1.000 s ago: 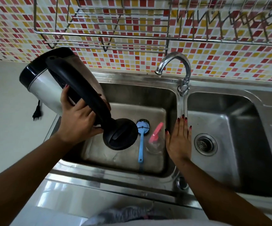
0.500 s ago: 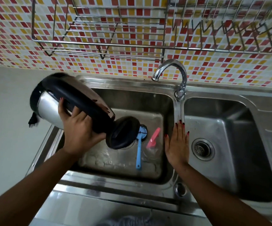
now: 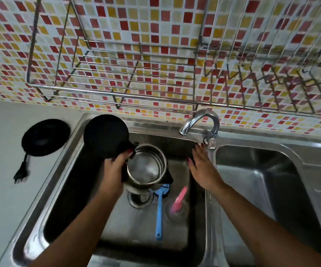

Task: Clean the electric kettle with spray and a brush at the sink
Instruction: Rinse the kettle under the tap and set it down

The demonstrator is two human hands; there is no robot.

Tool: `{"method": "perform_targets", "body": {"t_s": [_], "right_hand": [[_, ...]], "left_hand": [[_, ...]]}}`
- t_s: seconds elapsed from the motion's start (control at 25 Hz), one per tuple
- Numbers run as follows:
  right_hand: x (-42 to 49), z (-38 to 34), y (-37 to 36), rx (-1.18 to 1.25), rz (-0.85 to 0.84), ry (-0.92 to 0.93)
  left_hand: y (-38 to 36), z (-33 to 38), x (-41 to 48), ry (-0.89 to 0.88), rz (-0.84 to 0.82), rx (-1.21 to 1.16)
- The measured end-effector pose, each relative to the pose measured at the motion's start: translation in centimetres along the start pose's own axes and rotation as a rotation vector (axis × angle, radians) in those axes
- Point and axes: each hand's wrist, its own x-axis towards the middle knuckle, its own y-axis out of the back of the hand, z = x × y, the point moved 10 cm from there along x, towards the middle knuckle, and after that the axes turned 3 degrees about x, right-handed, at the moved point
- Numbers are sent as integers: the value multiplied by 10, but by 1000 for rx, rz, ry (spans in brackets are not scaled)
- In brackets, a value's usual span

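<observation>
- A red-and-yellow mosaic wall and a wire dish rack back a double steel sink set in a pale counter.
- The left hand grips the electric kettle by its handle side, upright in the left basin, black lid swung open.
- The right hand is flat, fingers straight, at the divider just below the tap.
- A blue brush and a pink-topped spray bottle lie side by side on the basin floor.
- The kettle's black base sits on the counter, its plug loose beside it.
</observation>
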Motion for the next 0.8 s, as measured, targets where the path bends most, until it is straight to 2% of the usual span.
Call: {"method": "perform_targets", "body": {"t_s": [0.08,0.2,0.28,0.48,0.56,0.68,0.76,0.8], "right_hand": [[8,0,5,87,14,-8],[-8,-24,18,686,31,-127],[-30,-48,17,938,40,-143],[-63,-73,35,1002,209,-11],[-45,-63,32,1012,164,-120],[-28,-38,10,1090,10,-360],[-35,-34,-10,1166,-40,-464],[-41,-39,-11,1191,-34,-447]], "left_hand": [[-21,4,9,-29,-114,5],[-51,7,18,-40,-274,32],[-64,5,26,-26,-324,27],[-87,-14,29,80,-418,73],[-94,-17,26,97,-456,86],[-100,-14,22,95,-476,67],[-93,-15,26,88,-400,48],[-85,-17,30,95,-334,18]]}}
